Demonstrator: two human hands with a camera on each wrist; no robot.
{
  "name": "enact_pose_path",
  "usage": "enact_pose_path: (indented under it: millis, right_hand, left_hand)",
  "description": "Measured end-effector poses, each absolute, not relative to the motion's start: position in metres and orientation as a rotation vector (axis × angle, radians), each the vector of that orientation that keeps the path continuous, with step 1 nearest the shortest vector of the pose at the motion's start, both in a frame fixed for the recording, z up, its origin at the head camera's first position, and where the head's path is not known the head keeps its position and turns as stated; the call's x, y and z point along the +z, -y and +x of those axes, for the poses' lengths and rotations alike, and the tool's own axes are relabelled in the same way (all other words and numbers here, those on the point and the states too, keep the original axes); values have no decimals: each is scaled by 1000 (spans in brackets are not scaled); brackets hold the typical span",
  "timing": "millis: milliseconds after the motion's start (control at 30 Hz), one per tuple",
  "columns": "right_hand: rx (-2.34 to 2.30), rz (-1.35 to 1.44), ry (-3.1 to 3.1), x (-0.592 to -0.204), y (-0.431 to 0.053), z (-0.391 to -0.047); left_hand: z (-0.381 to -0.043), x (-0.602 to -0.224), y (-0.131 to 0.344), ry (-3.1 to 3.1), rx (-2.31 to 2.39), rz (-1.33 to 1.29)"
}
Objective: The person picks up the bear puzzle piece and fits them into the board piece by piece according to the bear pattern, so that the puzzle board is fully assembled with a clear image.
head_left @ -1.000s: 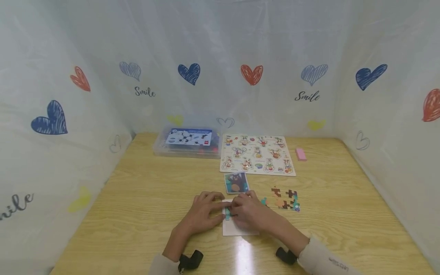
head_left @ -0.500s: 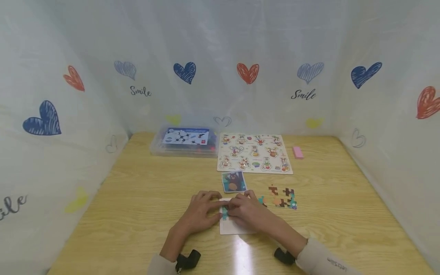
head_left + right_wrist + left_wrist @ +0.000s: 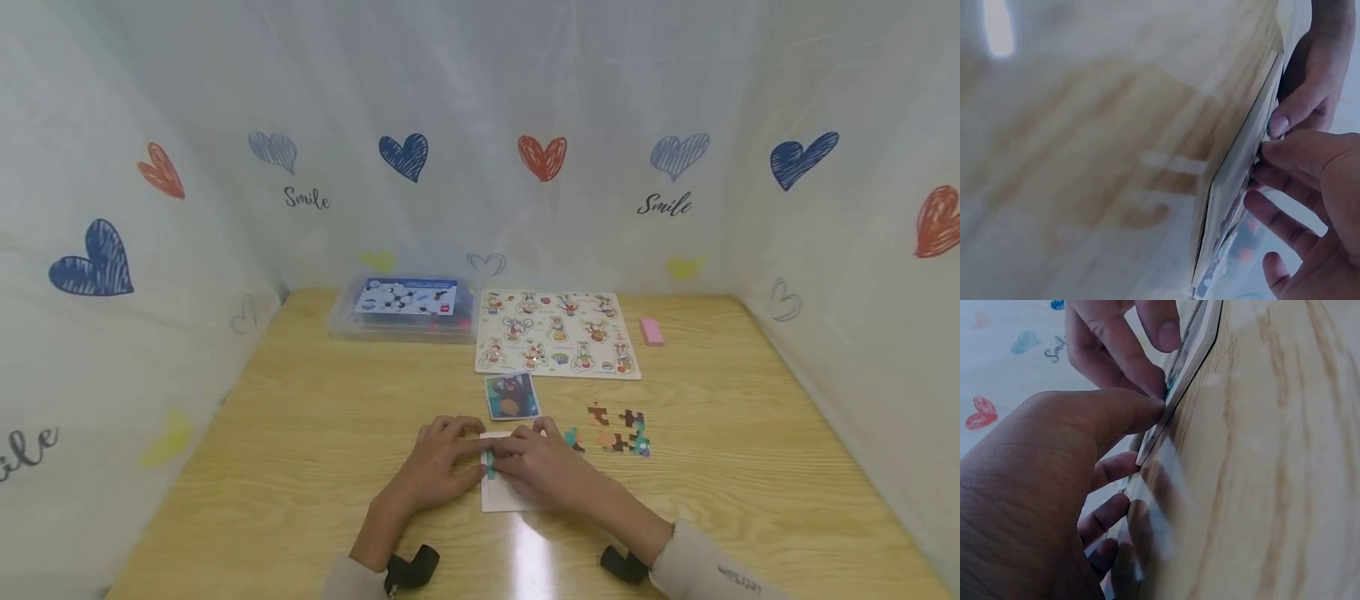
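The left hand [image 3: 442, 467] rests at the left edge of a white puzzle tray [image 3: 510, 500]. Its index finger reaches over the tray's top left corner, and in the left wrist view its thumb [image 3: 1138, 409] touches the tray edge. Over the tray's upper part, the right hand [image 3: 543, 467] has its thumb and fingers bent down on a jigsaw piece, mostly hidden beneath them. Teal jigsaw pieces [image 3: 491, 467] show along the tray's left side between the hands. In the right wrist view, the right thumb and index fingertips lie close together at the tray surface.
Loose jigsaw pieces [image 3: 618, 440] lie right of the tray. A bear picture card [image 3: 513, 396] sits just behind it. Farther back are a wooden picture board [image 3: 555, 333], a clear plastic case [image 3: 405, 308] and a pink block [image 3: 652, 332]. A heart-printed curtain [image 3: 480, 100] surrounds the table.
The right hand has shifted slightly left over the tray, covering more of the teal pieces. The left hand stays at the tray's edge. The head view has shifted slightly.
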State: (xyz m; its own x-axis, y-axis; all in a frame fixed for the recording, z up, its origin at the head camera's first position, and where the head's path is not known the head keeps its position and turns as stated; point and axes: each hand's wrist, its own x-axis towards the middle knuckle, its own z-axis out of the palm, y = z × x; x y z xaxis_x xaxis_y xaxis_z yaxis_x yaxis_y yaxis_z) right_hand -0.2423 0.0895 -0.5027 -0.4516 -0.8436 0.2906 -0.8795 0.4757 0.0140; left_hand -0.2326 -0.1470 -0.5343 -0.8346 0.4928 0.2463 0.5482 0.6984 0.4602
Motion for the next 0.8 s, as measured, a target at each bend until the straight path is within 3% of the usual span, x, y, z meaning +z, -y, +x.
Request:
enact_pose_path:
  millis: [333,800]
  right_hand:
    - [391,1434,2560,-497,-102,-241]
    - [572,1163,2559,-483,-143,-271]
  left_hand:
    - [-235,-535,146,2796,-780,-882]
    - [-232,-531,146,2796,-791,-877]
